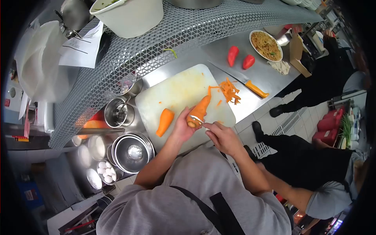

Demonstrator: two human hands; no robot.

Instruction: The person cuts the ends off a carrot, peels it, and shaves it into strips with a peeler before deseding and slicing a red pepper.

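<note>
Over the white cutting board (176, 90), my left hand (185, 125) is wrapped round a carrot (202, 105) whose tip points up and away from me. My right hand (224, 138) is closed on a metal peeler (196, 119), which lies across the carrot's thick end. A second orange carrot (165, 122) rests on the board, left of my left hand. Orange peelings (229, 91) are heaped at the board's right edge, partly on the steel counter. A knife with a yellow handle (256, 89) lies beyond them.
Two red peppers (233, 56) and a plate of noodles (266, 46) are at the back right. Nested metal bowls (133, 152), a bowl of eggs (106, 172) and a metal pot (118, 112) stand at left. Co-workers (309, 156) stand at right. A mesh-covered shelf (188, 29) spans the back.
</note>
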